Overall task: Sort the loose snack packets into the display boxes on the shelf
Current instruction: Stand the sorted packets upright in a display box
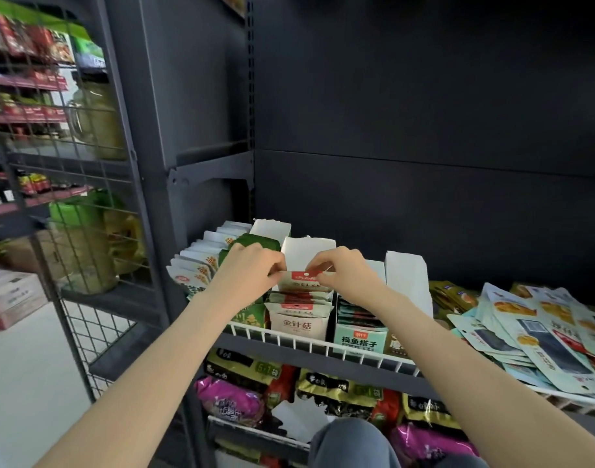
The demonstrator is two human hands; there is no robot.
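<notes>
over the white box point(298, 319), hands pinch a red-topped packet point(301, 280).

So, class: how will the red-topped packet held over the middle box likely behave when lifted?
The red-topped packet probably feels light: both hands, left and right, just pinch its top. It looks flat, so likely floppy. Glossy film may be slippery.

The fingers point(276, 266) of both hands meet over 1 display box point(298, 324), pinching the top edge of a packet point(301, 278) standing in it. Left of the fingers stands a row of upright packets point(201, 258); right of them, another box point(358, 329), then a loose heap of packets point(539, 336). Below the fingers lies the wire shelf rail point(309, 346).
</notes>
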